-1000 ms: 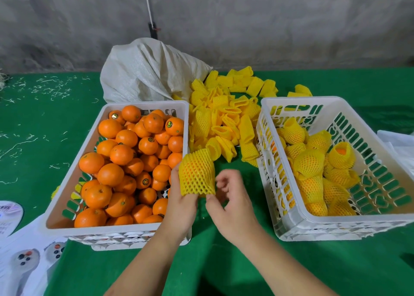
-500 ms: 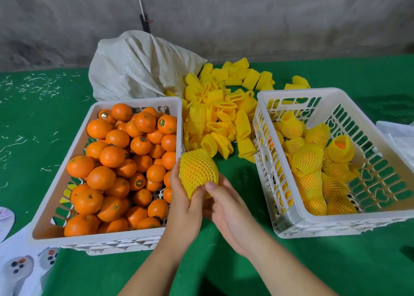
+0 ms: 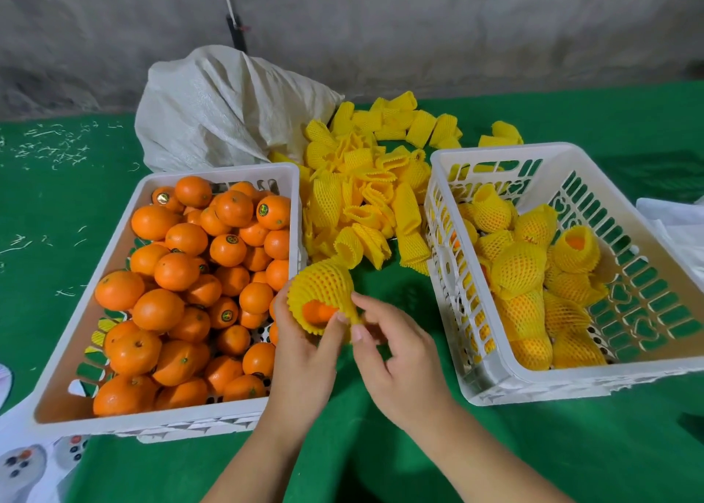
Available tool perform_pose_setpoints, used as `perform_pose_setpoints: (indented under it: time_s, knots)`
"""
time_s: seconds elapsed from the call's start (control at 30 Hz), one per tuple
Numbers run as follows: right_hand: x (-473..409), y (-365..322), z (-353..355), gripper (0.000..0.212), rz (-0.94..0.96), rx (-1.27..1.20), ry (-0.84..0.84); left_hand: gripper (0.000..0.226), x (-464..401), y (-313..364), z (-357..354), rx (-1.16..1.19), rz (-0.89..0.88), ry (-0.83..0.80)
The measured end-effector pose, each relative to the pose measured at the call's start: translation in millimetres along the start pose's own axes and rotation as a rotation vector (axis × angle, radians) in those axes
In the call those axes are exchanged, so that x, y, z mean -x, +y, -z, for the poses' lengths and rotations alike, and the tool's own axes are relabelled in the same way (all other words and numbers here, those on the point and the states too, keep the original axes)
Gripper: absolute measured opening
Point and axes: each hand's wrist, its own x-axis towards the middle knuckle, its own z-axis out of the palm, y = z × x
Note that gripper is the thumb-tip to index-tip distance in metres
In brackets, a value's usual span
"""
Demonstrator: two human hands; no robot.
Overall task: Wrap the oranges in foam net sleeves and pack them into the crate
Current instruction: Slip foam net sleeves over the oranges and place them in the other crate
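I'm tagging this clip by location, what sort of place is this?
Probably a small fruit packing station: a crate of loose oranges, a pile of foam net sleeves on a green-covered table, and a second crate of sleeved fruit.

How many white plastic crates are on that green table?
2. One crate sits on the left, full of bare oranges. The other crate sits on the right, holding wrapped oranges. Both show fully, and I see no others.

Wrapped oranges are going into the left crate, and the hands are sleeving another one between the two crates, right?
Not quite: the head view shows the wrapped oranges in the right crate. The left crate holds bare ones. The hands are sleeving another between the crates.
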Motion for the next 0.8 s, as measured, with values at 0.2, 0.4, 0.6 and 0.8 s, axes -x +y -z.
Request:
perform_pose_setpoints:
  time_s: [0.2, 0.4, 0.6, 0.8]
  knots:
    - [-26, 1, 2, 0.066, -0.579, -0.408, -0.148, 0.094, 3, 6, -9, -0.339, -0.043, -0.381]
    - [-82, 61, 76, 0.082, -0.686, -0.218, 0.238, 0.058, -42, 3, 55, -0.576, -0.079, -0.21]
    - [-105, 105, 101, 0.104, -0.659, 0.179, 0.419, 0.074, -95, -51, 109, -1.006, 0.478, -0.285]
    - [-115, 120, 56, 0.092, -0.2, 1.153, -0.287, 0.093, -114, -79, 87, -1.23, 0.556, -0.481]
